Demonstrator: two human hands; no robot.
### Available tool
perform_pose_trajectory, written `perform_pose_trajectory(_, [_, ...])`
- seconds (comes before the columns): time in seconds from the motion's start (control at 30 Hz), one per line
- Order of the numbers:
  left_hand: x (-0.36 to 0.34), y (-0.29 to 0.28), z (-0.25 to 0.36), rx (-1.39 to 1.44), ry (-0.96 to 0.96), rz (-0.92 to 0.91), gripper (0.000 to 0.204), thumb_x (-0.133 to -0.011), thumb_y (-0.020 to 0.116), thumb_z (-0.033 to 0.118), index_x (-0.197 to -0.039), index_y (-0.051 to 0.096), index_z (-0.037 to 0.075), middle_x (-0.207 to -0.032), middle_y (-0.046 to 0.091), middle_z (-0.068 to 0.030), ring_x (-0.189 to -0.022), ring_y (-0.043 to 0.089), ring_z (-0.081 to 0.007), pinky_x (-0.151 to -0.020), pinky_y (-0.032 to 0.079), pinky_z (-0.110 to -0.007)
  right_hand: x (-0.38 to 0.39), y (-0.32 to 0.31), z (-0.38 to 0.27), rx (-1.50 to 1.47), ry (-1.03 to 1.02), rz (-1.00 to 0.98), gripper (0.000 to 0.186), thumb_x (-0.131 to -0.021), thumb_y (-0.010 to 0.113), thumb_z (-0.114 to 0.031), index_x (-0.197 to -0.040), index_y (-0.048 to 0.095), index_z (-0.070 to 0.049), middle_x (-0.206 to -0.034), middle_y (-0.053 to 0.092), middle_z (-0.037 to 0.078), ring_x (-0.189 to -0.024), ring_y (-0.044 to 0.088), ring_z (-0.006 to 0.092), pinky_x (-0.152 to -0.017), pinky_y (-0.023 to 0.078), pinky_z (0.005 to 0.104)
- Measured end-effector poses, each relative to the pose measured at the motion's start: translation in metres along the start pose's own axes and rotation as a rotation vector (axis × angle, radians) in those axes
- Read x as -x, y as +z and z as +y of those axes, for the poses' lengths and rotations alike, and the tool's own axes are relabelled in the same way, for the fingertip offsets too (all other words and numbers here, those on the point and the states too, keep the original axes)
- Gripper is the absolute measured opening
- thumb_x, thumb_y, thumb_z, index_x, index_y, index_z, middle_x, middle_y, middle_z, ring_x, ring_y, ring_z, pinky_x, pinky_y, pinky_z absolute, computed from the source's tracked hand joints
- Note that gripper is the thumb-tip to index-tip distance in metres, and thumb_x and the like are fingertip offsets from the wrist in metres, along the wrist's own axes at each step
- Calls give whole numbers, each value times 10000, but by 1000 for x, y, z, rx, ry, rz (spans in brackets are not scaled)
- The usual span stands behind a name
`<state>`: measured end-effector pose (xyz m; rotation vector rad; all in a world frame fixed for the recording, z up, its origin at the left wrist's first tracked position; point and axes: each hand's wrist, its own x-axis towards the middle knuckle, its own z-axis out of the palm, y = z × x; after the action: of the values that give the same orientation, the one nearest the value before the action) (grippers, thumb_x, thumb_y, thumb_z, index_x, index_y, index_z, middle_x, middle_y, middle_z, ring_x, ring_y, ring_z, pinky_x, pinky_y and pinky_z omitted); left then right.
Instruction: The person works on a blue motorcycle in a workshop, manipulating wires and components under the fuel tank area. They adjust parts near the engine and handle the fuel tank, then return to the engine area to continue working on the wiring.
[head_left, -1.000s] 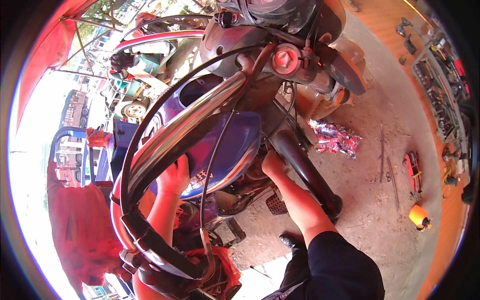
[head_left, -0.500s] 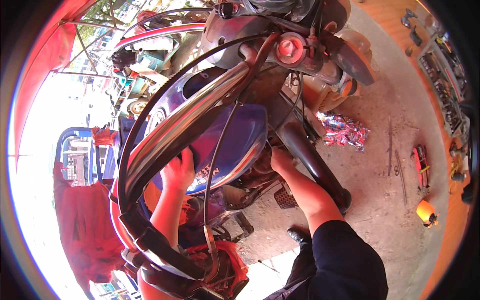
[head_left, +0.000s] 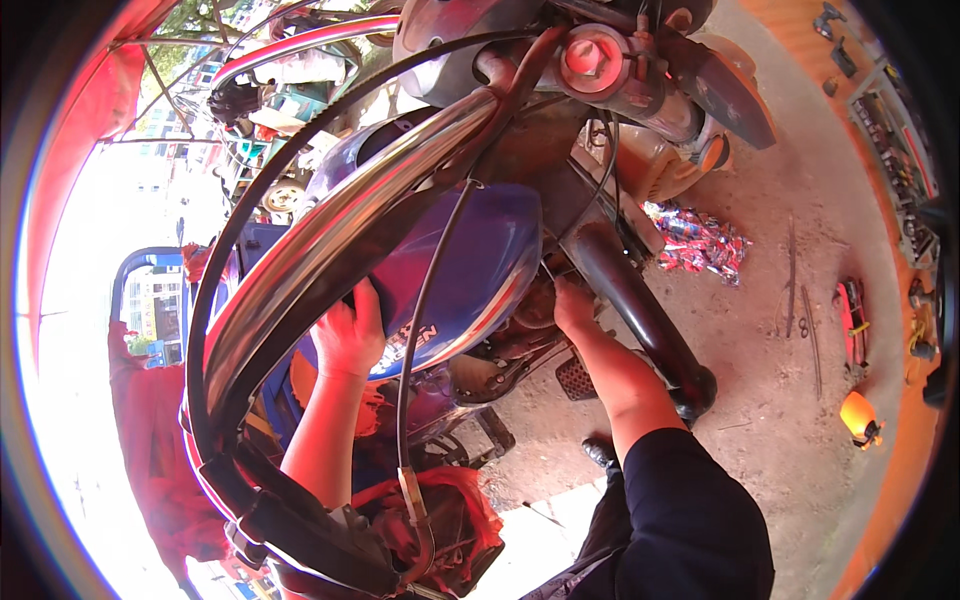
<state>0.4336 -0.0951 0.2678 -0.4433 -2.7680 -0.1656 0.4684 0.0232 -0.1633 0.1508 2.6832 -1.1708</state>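
Note:
A motorcycle with a dark blue fuel tank point(head_left: 455, 265) fills the middle of the view. My left hand point(head_left: 348, 338) lies against the tank's rear left part, fingers extended, partly behind the chrome handlebar point(head_left: 330, 235). Below the tank's front right edge, my right hand point(head_left: 573, 306) is closed beside the engine point(head_left: 535, 305), close to the black fork tube point(head_left: 630, 310). A thin pale line shows just above its fingers; what they grip is too small to make out. A black cable point(head_left: 432, 310) crosses over the tank.
Shiny red-and-silver wrapping point(head_left: 700, 240) lies on the concrete floor point(head_left: 745, 350). Further right are thin rods point(head_left: 791, 275), a red-and-black tool point(head_left: 852, 322) and an orange bottle point(head_left: 858, 415). A tool tray point(head_left: 893, 150) stands at the right edge. Red cloth point(head_left: 165, 430) hangs at left.
The view has shifted slightly, and the handlebar's near end sits further left and lower. My left hand stays on the tank and my right hand beside the engine.

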Motion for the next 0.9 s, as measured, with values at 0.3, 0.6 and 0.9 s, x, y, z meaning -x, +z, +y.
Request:
perform_pose_trajectory(0.3, [1,0,-1,3,-52,-4,290,-900,495,146,-1145,608,40,-1122,599,-199,-1052,543,-394,-933,398,-436,-6,-37,-17,74,-20,-232,131,-821,558,-150,-825,552,-19,-826,645,191,-837,642,375,-735,504,487])
perform_pose_trajectory(0.6, [-1,2,-2,52,-14,-14,458,-875,488,208,-1274,471,-16,-1193,515,-262,-1085,492,-429,-952,367,-463,11,0,-7,-66,5,127,87,-844,541,-109,-894,533,-39,-793,610,198,-812,611,381,-695,483,476])
perform_pose_trajectory(0.9, [6,-2,-6,6,-40,-35,452,-874,489,202,-1270,477,-13,-1205,511,-259,-1103,475,-432,-965,350,-468,7,29,7,-256,-62,271,40,-854,531,-81,-891,531,-67,-825,608,169,-801,579,404,-674,463,477])
